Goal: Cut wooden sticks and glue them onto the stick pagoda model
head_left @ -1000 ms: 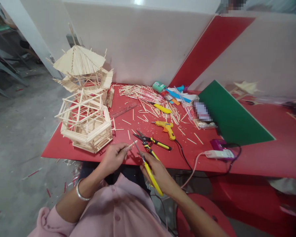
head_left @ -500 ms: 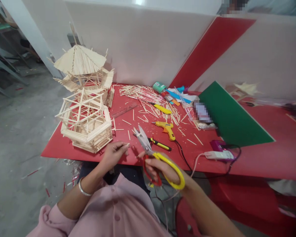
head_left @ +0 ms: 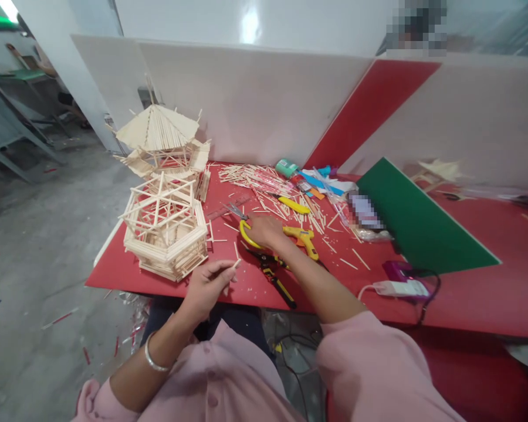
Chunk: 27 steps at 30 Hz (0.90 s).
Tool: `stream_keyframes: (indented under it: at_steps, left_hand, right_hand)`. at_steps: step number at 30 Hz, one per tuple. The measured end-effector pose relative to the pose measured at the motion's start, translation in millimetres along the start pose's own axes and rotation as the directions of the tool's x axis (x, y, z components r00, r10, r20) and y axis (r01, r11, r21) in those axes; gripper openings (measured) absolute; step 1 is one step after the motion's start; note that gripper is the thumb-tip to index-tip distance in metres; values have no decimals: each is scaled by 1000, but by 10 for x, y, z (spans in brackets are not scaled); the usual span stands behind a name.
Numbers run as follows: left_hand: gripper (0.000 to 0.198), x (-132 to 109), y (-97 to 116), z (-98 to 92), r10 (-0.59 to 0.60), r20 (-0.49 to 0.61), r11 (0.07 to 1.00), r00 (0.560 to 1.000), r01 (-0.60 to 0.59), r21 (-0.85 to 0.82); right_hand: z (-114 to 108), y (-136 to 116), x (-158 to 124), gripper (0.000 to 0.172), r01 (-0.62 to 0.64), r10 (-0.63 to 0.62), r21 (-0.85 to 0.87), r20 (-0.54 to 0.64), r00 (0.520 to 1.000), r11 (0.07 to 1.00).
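Note:
My left hand is closed in a pinch on a short wooden stick, near the table's front edge. Farther out, my right hand grips the scissors by the handles, one of them yellow. Their blades point to the back left, beside a clear ruler, low over the table; whether they touch it I cannot tell. To the left of my hands stands an open six-sided stick frame. Behind it rises a stick-built pavilion model with a pointed, slatted roof.
A black and yellow utility knife lies below my right forearm. The yellow glue gun is partly behind that arm. Loose sticks and a yellow cutter lie at the back. At right are a green board and a white power strip.
My right hand has carried the scissors forward and left, from near the table's front edge to beside the ruler. My left hand still pinches the stick. The whole view has shifted slightly.

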State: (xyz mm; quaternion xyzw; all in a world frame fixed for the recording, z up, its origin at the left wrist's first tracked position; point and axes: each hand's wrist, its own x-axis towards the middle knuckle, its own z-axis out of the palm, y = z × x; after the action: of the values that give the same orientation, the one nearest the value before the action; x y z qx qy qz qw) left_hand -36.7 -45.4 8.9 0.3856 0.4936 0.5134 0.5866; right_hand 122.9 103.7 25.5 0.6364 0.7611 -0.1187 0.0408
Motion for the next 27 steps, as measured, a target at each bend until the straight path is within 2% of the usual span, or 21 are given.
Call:
stream_keyframes:
  at_steps: [6, 11, 14, 15, 17, 18, 22, 24, 27]
  left_hand:
    - [40, -31, 43, -18, 36, -5, 997, 999, -37, -72]
    - [41, -54, 16, -95, 82, -51, 995, 995, -84, -55]
    - [43, -45, 14, -174, 126, -78, 990, 989, -130, -48]
    - [44, -38, 17, -196, 141, -69, 989, 988, -144, -40]
    - [42, -21, 26, -221, 187, -42, 982, 982, -187, 4]
    - [40, -12, 32, -223, 221, -31, 975, 975, -219, 45]
    - [29, 18, 54, -174, 368, 11, 897, 930, -358, 259]
    - [25, 22, 67, -134, 398, 39, 863, 917, -389, 322]
    - [26, 5, 93, -88, 384, 113, 830, 916, -396, 392]
  right_hand:
    - [226, -327, 287, 53, -47, 50, 65, -49, 998, 997]
    - [231, -439, 267, 51, -19, 31, 154, -80, 996, 988]
    - [188, -281, -17, 50, 38, -18, 243, -87, 996, 969]
    - [176, -192, -164, 50, 90, -69, 302, -80, 994, 949]
    - [153, 5, -510, 54, 208, -174, 569, -114, 978, 796]
    - [141, 96, -693, 56, 223, -178, 620, -135, 975, 752]
    - [112, 282, -1287, 49, 228, -231, 567, -68, 971, 791]
    - [132, 289, -1425, 49, 287, -279, 527, -97, 955, 800]
    - [197, 285, -1474, 54, 362, -334, 515, -150, 931, 777]
